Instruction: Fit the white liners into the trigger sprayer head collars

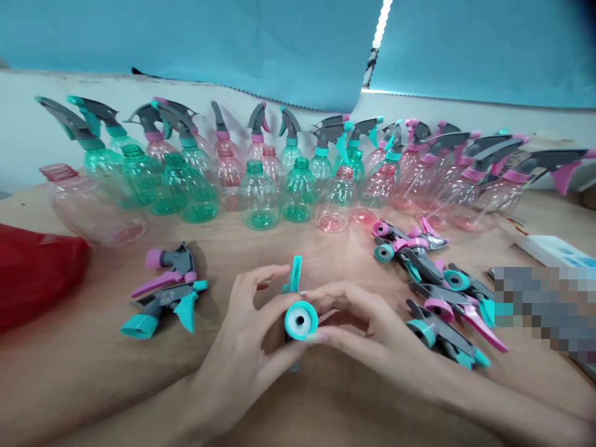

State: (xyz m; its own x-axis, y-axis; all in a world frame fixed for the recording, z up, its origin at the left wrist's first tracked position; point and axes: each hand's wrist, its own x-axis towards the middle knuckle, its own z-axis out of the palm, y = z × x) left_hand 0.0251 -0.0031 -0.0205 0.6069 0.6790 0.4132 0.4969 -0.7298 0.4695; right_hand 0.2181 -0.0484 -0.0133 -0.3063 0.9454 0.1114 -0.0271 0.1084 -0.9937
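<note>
A teal and grey spray trigger head (pixel 298 313) is held between both hands at the table's near middle, its round teal cap facing me and its teal lever pointing up. My left hand (pixel 246 335) grips it from the left with thumb and fingers. My right hand (pixel 363 323) pinches the cap from the right. Two loose trigger heads (pixel 165 292), one pink and one teal, lie to the left. A pile of several trigger heads (pixel 437 292) lies to the right.
A row of clear green and pink bottles (pixel 261 186) stands along the back of the wooden table (pixel 93 372), many with trigger heads fitted. A red bag (pixel 32 273) lies at the left edge. A white box (pixel 554 251) sits at the right.
</note>
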